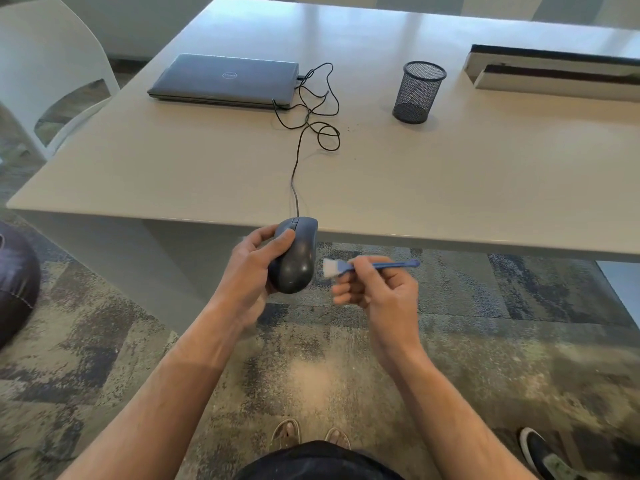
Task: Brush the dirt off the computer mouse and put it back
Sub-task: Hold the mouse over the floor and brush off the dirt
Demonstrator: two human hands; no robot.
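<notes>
My left hand [254, 268] grips a dark grey wired computer mouse [298, 258] in the air just in front of the table's near edge, its back facing up. The mouse's black cable [313, 109] runs up over the table in loose loops to the closed laptop [225, 80]. My right hand [377, 289] pinches a small blue brush [377, 266] by its handle. The brush's white bristles [329, 267] point left, a short gap from the mouse's right side.
A white table [450, 174] carries the laptop at the back left, a black mesh pen cup [418, 92] and a long white box [554, 72] at the back right. Dirt specks lie near the cable. A white chair [45, 64] stands left; carpet lies below.
</notes>
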